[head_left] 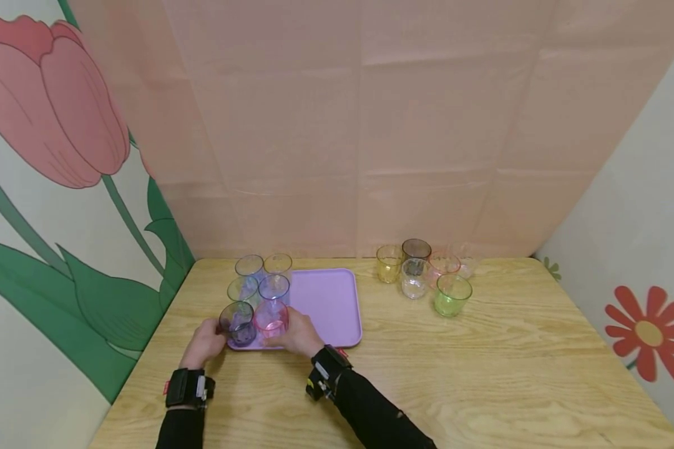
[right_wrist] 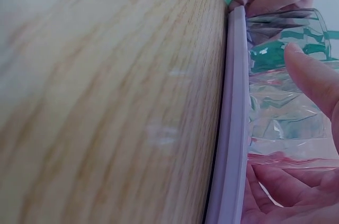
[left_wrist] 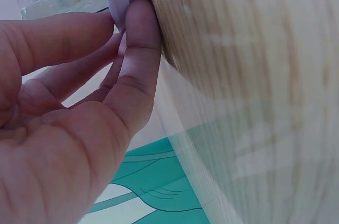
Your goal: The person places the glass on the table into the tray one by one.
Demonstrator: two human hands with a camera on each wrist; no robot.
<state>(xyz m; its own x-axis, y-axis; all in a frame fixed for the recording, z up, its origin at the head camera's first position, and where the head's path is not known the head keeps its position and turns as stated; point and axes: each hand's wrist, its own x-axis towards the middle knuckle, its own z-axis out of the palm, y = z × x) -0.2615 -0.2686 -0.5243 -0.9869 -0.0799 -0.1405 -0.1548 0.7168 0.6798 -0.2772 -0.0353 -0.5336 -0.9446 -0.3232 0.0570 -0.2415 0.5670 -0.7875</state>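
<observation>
Pink glass (head_left: 271, 318): upright at the front edge of the purple tray (head_left: 326, 305), on its left part, just right of the grey glass (head_left: 238, 325). The right hand (head_left: 300, 333) grasps this glass — thumb toward the front, fingers curled round its right side. The left hand (head_left: 205, 343) pinches the tray's edge at the front left corner, beside the grey glass. Behind these two glasses, as seen from where I stand, are two further rows: a green glass (head_left: 243, 291) with a blue-rimmed glass (head_left: 274, 288), then a blue glass (head_left: 249, 267) with an amber glass (head_left: 278, 265).

On the right side of the wooden table (head_left: 455, 380), well apart from the tray, stands a second group — a yellow glass (head_left: 389, 265), a smoky glass (head_left: 416, 249), two clear glasses (head_left: 414, 279), a reddish glass (head_left: 444, 264) and, foremost, a lime glass (head_left: 452, 296).
</observation>
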